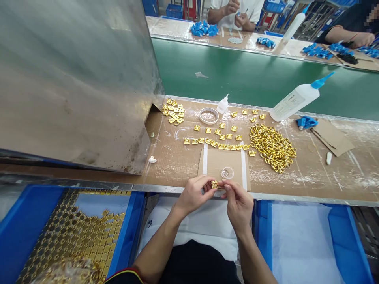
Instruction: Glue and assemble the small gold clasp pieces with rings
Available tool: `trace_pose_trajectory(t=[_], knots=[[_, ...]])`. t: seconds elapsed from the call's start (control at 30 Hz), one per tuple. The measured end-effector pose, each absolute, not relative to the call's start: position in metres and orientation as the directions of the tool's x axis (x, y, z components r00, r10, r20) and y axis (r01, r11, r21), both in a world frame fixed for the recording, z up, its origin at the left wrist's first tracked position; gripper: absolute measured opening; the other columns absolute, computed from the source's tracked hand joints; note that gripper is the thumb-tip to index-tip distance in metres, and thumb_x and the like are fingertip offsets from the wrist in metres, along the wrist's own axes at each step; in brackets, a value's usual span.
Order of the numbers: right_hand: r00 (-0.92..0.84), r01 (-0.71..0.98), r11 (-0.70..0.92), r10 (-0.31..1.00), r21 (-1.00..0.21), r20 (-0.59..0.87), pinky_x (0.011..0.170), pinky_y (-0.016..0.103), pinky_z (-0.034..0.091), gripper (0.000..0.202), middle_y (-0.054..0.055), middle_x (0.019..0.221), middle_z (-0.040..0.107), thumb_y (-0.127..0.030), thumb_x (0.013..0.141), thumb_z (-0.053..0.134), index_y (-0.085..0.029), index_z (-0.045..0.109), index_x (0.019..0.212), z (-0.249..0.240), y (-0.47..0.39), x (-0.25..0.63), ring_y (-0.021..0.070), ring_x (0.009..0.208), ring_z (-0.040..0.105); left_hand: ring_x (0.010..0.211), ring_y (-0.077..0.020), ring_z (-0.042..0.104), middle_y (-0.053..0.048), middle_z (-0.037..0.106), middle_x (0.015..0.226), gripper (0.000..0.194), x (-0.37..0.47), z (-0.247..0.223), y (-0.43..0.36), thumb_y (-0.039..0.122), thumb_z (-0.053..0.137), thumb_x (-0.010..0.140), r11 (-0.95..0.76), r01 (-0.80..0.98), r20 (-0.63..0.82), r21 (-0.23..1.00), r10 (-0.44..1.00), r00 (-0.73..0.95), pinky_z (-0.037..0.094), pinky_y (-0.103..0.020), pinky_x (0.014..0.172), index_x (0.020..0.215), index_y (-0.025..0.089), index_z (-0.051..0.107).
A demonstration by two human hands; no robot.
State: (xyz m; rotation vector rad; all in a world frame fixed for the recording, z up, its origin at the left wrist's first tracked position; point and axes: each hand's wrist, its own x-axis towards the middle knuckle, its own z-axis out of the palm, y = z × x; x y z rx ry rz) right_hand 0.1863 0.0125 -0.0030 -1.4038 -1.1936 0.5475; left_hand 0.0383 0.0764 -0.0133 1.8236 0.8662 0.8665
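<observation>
Near the bench's front edge, my left hand (192, 194) pinches a small square gold piece (214, 184) between thumb and fingers. My right hand (240, 208) is closed on a thin stick (221, 185) whose tip meets the gold piece. Just beyond my fingers, a small clear round dish (227, 172) sits on a cardboard pad (223, 159) with white tape strips. Rows of similar gold pieces (222, 137) lie behind the pad. To their right is a heap of gold rings (272, 148).
A large metal housing (71, 79) stands at left. Behind the bench runs a green belt (207, 65). A big glue bottle (296, 101), a small bottle (222, 105) and a tape roll (209, 115) stand nearby. Blue trays (118, 252) flank me below. Co-workers (237, 14) sit opposite.
</observation>
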Motion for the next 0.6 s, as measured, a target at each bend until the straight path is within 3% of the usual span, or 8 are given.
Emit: trace_pose_trajectory(t=[0.4, 0.6], knots=[[0.374, 0.344, 0.161, 0.88, -0.925, 0.292, 0.052, 0.026, 0.059, 0.017, 0.006, 0.09, 0.078, -0.025, 0.1, 0.061, -0.021, 0.078, 0.099, -0.0014, 0.0128, 0.1869, 0.0146, 0.052, 0.065, 0.064, -0.012, 0.06, -0.001, 0.066, 0.076, 0.008, 0.0381, -0.0116, 0.0768, 0.021, 0.064, 0.09, -0.345, 0.217, 0.194, 0.913, 0.836, 0.514, 0.049, -0.021, 0.062, 0.095, 0.017, 0.069], [0.359, 0.285, 0.186, 0.889, -0.94, 0.284, 0.053, 0.024, 0.059, 0.016, 0.005, 0.09, 0.077, -0.024, 0.101, 0.063, -0.023, 0.079, 0.101, 0.0004, 0.0116, 0.1878, 0.0166, 0.062, 0.07, 0.064, -0.0115, 0.06, -0.001, 0.066, 0.075, 0.007, 0.0377, -0.013, 0.0767, 0.019, 0.065, 0.09, -0.363, 0.215, 0.217, 0.907, 0.839, 0.499, 0.049, -0.021, 0.064, 0.094, 0.016, 0.069]])
